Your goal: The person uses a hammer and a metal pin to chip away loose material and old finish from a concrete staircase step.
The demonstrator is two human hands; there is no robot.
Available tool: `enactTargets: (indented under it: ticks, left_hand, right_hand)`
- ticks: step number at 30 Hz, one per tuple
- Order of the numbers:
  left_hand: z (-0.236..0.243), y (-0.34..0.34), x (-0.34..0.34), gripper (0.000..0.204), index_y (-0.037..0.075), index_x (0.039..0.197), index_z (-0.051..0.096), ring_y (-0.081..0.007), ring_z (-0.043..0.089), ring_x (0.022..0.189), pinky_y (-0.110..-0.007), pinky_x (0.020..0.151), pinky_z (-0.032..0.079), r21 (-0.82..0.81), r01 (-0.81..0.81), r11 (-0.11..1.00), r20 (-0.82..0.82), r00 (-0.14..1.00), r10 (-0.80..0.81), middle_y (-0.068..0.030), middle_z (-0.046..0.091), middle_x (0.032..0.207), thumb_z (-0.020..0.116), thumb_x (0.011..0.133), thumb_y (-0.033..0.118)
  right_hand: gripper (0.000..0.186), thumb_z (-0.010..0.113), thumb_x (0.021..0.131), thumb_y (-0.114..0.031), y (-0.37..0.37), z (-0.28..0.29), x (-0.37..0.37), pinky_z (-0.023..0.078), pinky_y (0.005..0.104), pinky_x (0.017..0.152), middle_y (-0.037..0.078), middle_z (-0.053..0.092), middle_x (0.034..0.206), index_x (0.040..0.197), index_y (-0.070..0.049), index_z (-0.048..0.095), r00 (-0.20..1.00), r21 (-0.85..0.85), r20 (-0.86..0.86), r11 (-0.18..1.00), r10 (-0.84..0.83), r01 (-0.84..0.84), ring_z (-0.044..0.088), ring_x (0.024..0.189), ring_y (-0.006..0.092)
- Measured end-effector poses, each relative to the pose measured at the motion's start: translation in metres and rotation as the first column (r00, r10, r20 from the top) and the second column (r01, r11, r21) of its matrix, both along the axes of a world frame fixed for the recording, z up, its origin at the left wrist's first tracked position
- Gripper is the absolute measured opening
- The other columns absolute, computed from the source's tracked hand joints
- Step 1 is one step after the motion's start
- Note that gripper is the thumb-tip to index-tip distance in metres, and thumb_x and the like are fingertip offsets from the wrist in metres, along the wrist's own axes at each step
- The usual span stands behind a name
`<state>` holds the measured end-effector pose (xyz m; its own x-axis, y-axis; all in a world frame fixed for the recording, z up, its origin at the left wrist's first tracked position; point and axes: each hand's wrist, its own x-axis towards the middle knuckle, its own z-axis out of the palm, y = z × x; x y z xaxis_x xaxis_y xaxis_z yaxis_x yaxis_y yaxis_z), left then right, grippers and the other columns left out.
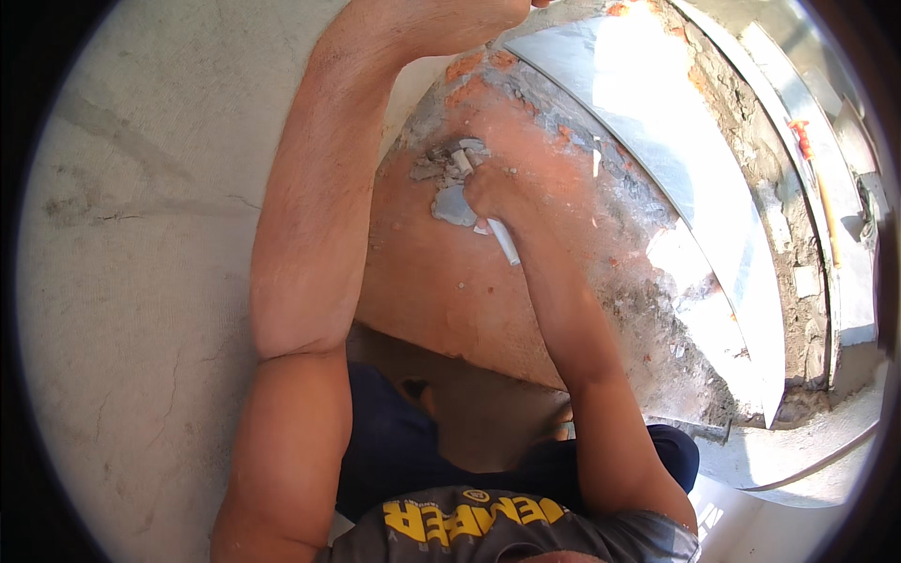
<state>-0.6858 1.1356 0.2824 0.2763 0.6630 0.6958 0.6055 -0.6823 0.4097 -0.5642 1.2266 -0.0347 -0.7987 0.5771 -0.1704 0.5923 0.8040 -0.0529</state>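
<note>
My right hand (493, 192) is closed around a white rod-like tool (504, 244). One end juts out below my fist; a short whitish piece shows above it. Beneath the hand spreads a reddish-brown slab-like surface (432, 281). Grey lumps of mortar (430, 171) lie beside my knuckles, and a smooth pale grey patch (453, 205) is just left of them. I cannot tell whether that patch is a blade or mortar. My left arm reaches up past the surface. The left hand (497, 17) is at the top edge, its fingers mostly cut off from view.
A grey plastered wall (150, 281) with fine cracks fills the left. Right of the slab stands a bright flat panel (657, 113) with a long curved edge. Farther right, an orange-ended stick-like tool (815, 174) rests along a ledge. My bent legs (385, 422) are below.
</note>
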Motion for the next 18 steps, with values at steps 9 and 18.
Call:
enactTargets:
  ticks: [9, 18]
  left_hand:
    - [-0.007, 0.004, -0.016, 0.016, 0.000, 0.089, 0.062, -0.0127, 0.054, 0.067, -0.031, 0.064, 0.046, 0.094, 0.126, 0.988, 0.125, 0.983, -0.137, -0.0014, 0.055, 0.072, 0.057, 0.101, 0.010]
    - [-0.067, 0.040, 0.007, 0.026, 0.004, 0.090, 0.063, -0.0104, 0.053, 0.063, -0.029, 0.060, 0.046, -0.281, 0.216, 0.935, 0.333, 0.936, -0.116, 0.0004, 0.055, 0.071, 0.056, 0.106, 0.022]
  right_hand:
    - [0.029, 0.051, 0.105, -0.019, -0.111, 0.060, 0.059, 0.055, 0.0433, 0.051, 0.015, 0.061, 0.069, 0.110, 0.006, 0.062, 0.698, -0.738, -0.251, 0.599, -0.671, 0.311, 0.069, 0.062, 0.0295]
    - [0.027, 0.053, 0.108, -0.024, -0.105, 0.044, 0.060, 0.048, 0.0329, 0.042, 0.006, 0.058, 0.069, 0.120, -0.001, 0.055, 0.127, -0.879, -0.441, 0.456, -0.889, 0.141, 0.057, 0.045, 0.0174]
